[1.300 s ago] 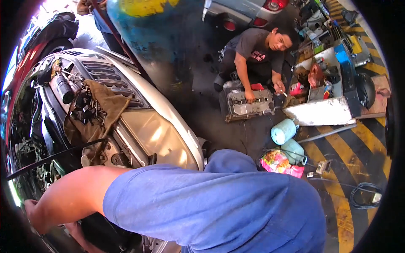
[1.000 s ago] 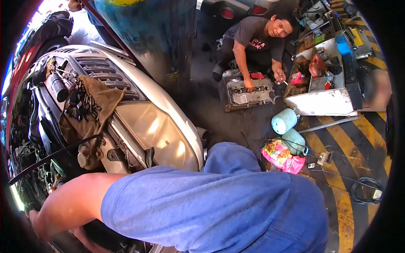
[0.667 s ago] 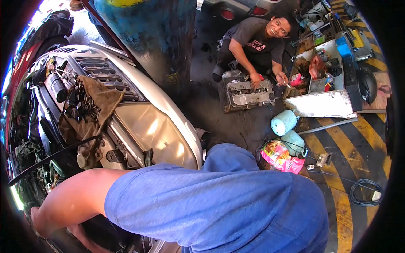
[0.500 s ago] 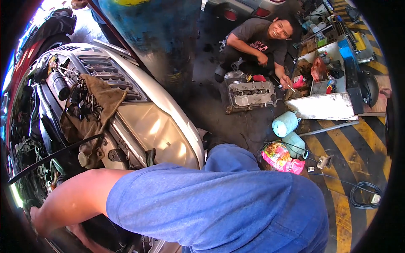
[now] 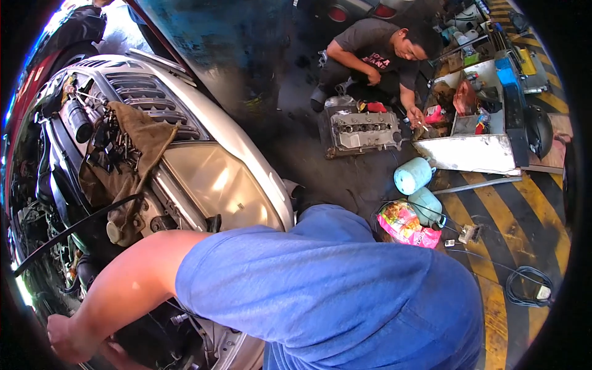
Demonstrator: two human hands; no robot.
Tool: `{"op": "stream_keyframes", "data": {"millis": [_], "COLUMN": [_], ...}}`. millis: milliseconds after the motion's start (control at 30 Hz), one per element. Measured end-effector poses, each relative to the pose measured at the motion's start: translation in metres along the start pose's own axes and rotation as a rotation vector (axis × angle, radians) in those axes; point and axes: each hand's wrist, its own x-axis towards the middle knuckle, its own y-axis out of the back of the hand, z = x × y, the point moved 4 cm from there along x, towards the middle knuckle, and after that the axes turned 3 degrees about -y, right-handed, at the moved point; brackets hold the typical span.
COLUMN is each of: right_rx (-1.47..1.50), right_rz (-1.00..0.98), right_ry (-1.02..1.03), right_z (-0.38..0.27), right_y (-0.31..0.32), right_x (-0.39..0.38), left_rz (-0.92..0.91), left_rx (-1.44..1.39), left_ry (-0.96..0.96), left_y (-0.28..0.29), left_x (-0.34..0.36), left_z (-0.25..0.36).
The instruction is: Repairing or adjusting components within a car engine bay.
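Observation:
My right arm, in a blue sleeve, reaches across to the far left, into the open engine bay [image 5: 55, 240] of a light-coloured car. At its end my right hand [image 5: 66, 339] is curled closed; whatever lies in its fingers is hidden. Only a part of my left hand and forearm [image 5: 120, 356] shows, low in the bay just below the right wrist, its fingers out of sight. A brown cloth [image 5: 139, 139] with several bolts and small dark parts on it lies over the car's front, above my arm. A black rod [image 5: 77, 234] slants across the bay.
Across the floor, a crouching co-worker [image 5: 376, 68] is beside an engine cylinder head [image 5: 365, 131]. To the right stand an open metal box of tools and rags [image 5: 468, 154], two pale-blue canisters [image 5: 412, 177], a pink bag [image 5: 404, 225] and a coiled cable [image 5: 527, 285].
My right hand has shifted slightly down and right, with the elbow bending more. The co-worker's head has turned down toward the cylinder head. The whole view has shifted a little.

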Motion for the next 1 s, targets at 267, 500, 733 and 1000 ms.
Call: {"op": "stream_keyframes", "data": {"millis": [267, 500, 733, 1000], "right_rx": [0.201, 0.113, 0.469, 0.602], "right_rz": [0.381, 0.566, 0.508, 0.198], "right_ry": [-0.184, -0.018, 0.066, -0.19], "right_z": [-0.009, -0.035, -0.018, 0.049], "right_y": [0.023, 0.022, 0.078, 0.094], "right_x": [-0.09, -0.15, -0.175, -0.168], "left_rz": [0.211, 0.36, 0.438, 0.569], "left_rx": [0.742, 0.996, 1.09, 0.916], "left_ry": [-0.103, -0.039, -0.007, -0.095], "left_y": [0.127, 0.191, 0.217, 0.219], "left_x": [0.023, 0.017, 0.008, -0.047], "left_z": [-0.095, -0.153, -0.192, -0.255]}}
